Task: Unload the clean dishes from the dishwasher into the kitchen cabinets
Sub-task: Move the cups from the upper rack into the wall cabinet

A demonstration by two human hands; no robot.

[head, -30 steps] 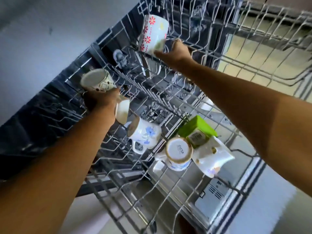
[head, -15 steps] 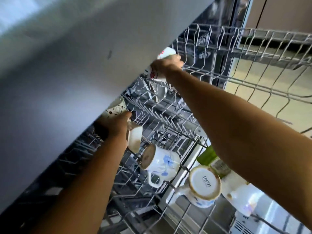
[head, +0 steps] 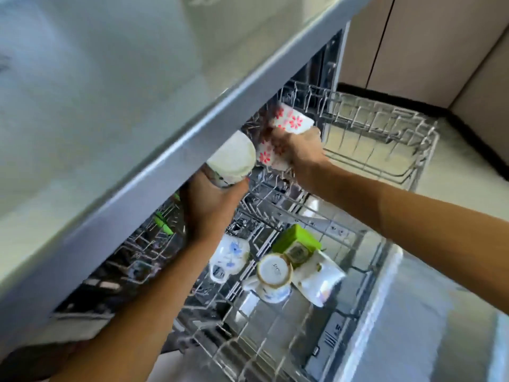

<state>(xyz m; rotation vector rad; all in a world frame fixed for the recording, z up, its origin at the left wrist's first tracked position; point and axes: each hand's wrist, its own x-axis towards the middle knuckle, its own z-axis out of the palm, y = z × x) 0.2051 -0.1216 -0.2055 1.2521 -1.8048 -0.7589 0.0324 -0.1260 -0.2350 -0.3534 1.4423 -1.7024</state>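
— What is around the dishwasher?

— A grey tabletop (head: 115, 111) fills the upper left, and its long edge runs diagonally just above the upper rack (head: 275, 205). On the far right stand beige cabinet doors (head: 429, 45), and a pale floor (head: 468, 161) lies below them. A second wire rack (head: 385, 139), pulled out on the side of the upper rack away from the tabletop edge, has open wire sections with nothing visible inside.

— Is there room for the hands?

— Little on the left side. The left hand (head: 212, 205) is just under the tabletop edge, and the cream mug (head: 234, 158) it holds nearly touches that edge. To the right of the upper rack the space is open.

— What do the fingers do?

— The fingers of the left hand are curled around the lower part of the cream mug. The right hand (head: 297, 150) grips a white mug with red flowers (head: 286, 125); its fingers are wrapped around it. The picture is blurred there, so finer detail I cannot tell. The two mugs are just beside each other, above the upper rack.

— What remains in the rack?

— At the near end of the upper rack: a mug with blue flowers (head: 230, 257), a mug with a gold rim (head: 274, 274) turned bottom up, a white jug-shaped cup (head: 319, 279) and a green container (head: 297, 241).
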